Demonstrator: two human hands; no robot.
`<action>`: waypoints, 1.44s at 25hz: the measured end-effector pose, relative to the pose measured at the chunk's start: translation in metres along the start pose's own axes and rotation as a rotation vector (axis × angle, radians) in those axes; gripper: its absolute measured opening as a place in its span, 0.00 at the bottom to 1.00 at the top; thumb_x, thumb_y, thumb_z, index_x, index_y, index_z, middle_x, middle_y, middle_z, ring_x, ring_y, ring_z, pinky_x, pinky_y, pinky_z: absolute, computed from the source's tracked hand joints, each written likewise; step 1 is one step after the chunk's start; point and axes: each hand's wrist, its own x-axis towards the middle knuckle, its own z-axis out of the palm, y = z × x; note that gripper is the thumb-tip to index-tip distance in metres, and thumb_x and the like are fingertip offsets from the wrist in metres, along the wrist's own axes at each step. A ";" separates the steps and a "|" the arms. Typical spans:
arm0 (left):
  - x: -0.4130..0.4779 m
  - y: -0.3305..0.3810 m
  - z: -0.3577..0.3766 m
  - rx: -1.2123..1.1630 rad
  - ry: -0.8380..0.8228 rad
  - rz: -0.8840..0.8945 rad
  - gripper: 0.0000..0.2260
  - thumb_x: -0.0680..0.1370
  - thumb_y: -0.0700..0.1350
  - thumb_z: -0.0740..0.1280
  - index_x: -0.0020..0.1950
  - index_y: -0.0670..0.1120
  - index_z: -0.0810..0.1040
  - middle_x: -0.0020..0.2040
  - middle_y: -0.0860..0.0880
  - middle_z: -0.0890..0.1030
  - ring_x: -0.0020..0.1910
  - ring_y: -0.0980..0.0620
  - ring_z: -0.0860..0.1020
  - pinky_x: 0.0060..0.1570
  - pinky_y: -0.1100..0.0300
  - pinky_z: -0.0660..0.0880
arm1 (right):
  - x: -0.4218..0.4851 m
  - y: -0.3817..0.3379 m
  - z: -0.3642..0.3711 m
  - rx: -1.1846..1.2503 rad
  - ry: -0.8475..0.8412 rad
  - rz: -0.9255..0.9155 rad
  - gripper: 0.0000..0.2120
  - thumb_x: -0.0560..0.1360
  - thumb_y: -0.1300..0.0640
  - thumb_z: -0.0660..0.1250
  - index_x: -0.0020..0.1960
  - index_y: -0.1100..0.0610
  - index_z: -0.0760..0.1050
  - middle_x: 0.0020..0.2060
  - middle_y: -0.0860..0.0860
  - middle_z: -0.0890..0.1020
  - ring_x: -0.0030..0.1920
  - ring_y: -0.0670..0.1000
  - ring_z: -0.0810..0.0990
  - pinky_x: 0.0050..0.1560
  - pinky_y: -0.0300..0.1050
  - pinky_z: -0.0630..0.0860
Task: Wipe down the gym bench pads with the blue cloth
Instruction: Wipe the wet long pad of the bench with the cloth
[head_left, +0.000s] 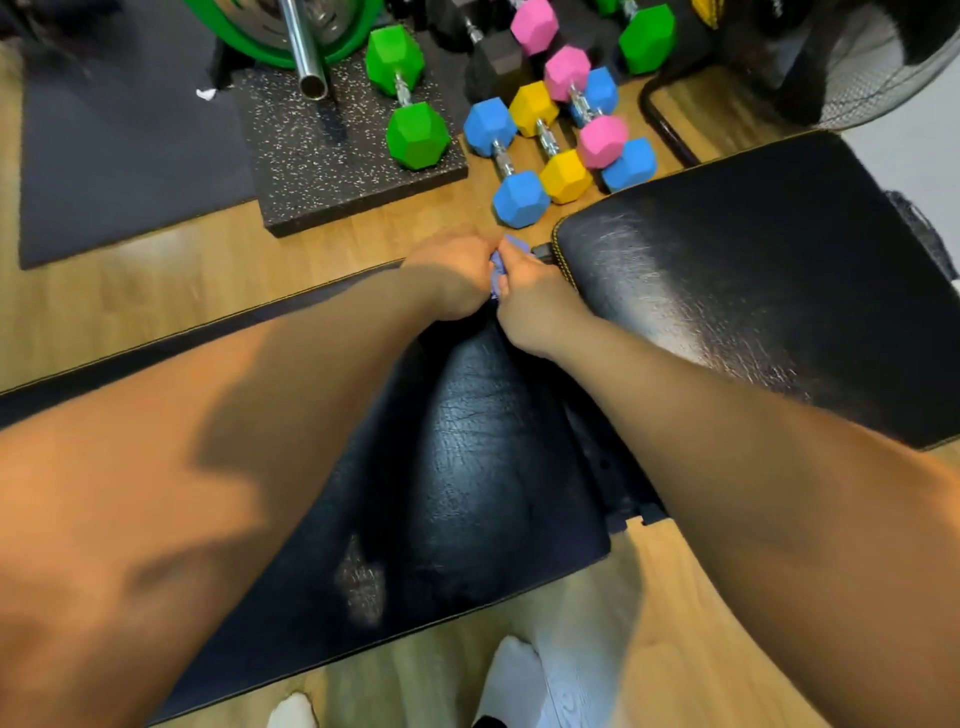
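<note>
Both arms are reaching across the long bench pad. The left hand and right hand are meeting at its far edge, fingers curled, gripping the bunched blue cloth between them. The cloth is sitting by the gap between the pads, with the second pad lying toward 2 o'clock. Coloured dumbbells are resting on the wooden floor at 12 o'clock, just beyond the hands.
</note>
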 end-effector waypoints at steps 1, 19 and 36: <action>-0.001 -0.001 0.003 0.051 0.006 0.024 0.21 0.78 0.46 0.61 0.72 0.47 0.65 0.67 0.41 0.71 0.66 0.41 0.69 0.62 0.54 0.65 | -0.005 -0.003 0.003 0.023 0.013 0.045 0.20 0.76 0.64 0.57 0.68 0.64 0.65 0.62 0.63 0.74 0.62 0.61 0.73 0.57 0.47 0.69; -0.159 0.085 0.086 0.293 -0.140 0.192 0.28 0.81 0.49 0.54 0.78 0.43 0.46 0.78 0.41 0.43 0.77 0.43 0.41 0.75 0.48 0.40 | -0.208 -0.008 0.044 -0.167 0.097 0.327 0.27 0.78 0.58 0.57 0.76 0.54 0.57 0.70 0.54 0.70 0.69 0.56 0.69 0.68 0.51 0.64; -0.407 -0.172 0.125 0.123 0.198 -0.046 0.26 0.74 0.46 0.52 0.67 0.35 0.72 0.66 0.37 0.74 0.67 0.38 0.72 0.64 0.44 0.71 | -0.231 -0.245 0.239 -0.801 -0.185 -0.224 0.29 0.80 0.58 0.51 0.77 0.62 0.43 0.77 0.61 0.48 0.76 0.65 0.45 0.64 0.59 0.22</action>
